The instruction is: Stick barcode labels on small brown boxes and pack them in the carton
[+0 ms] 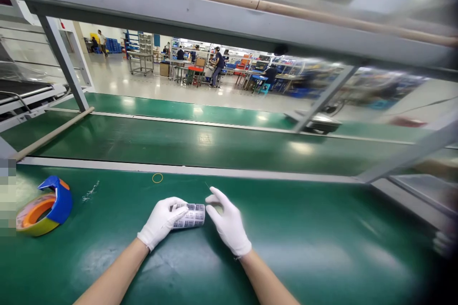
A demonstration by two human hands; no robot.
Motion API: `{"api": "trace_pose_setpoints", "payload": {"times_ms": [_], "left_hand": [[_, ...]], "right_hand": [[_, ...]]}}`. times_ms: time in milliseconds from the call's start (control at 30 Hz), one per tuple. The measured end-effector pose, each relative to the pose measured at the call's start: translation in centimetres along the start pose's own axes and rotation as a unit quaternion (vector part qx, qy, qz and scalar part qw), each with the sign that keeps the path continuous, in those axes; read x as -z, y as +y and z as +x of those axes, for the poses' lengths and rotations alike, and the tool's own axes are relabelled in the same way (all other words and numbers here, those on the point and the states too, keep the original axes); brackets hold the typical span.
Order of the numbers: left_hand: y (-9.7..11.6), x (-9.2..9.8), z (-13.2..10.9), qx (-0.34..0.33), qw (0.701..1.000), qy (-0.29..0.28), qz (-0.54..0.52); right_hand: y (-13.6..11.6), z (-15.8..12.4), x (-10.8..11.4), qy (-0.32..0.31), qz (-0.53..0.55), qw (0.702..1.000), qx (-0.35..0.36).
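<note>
A roll of printed labels point(194, 215), white with rows of dark print, lies sideways low over the green work surface point(286, 248). My left hand point(162, 221), in a white glove, is closed round its left end, with the thumb across the front. At the right end of the roll is my right hand point(229, 221), also gloved in white. Its fingers are apart and the thumb points toward the roll's edge, close to it; whether it touches I cannot tell. A thin yellow rubber band point(157, 178) lies flat beyond my left hand.
On the left stands a roll of tape point(26, 219) in a blue holder point(63, 202). A white strip point(107, 164) edges the surface, with a green belt point(171, 143) beyond. Grey frame posts point(64, 62) and an overhead beam point(229, 14) surround the station. People work farther back.
</note>
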State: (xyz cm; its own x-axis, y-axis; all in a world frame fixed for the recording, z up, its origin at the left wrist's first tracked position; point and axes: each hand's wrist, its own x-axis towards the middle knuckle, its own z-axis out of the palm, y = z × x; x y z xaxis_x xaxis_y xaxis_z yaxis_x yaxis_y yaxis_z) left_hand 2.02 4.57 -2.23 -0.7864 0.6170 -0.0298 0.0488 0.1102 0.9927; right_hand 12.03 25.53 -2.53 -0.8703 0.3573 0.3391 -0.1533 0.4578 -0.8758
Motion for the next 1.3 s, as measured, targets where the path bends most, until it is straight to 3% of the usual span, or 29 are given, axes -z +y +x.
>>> {"api": "trace_pose_setpoints", "payload": {"times_ms": [633, 800, 1300], "left_hand": [[0.4, 0.1, 0.0, 0.005, 1.000, -0.025, 0.011], [0.4, -0.1, 0.1, -0.008, 0.999, -0.002, 0.034], [0.2, -0.7, 0.5, -0.023, 1.000, 0.008, -0.006]], "right_hand": [[0.5, -0.2, -0.3, -0.008, -0.033, 0.998, 0.046], [0.1, 0.0, -0.1, -0.004, -0.036, 0.997, 0.062], [1.3, 0.5, -0.2, 0.003, -0.015, 0.999, 0.036]]}}
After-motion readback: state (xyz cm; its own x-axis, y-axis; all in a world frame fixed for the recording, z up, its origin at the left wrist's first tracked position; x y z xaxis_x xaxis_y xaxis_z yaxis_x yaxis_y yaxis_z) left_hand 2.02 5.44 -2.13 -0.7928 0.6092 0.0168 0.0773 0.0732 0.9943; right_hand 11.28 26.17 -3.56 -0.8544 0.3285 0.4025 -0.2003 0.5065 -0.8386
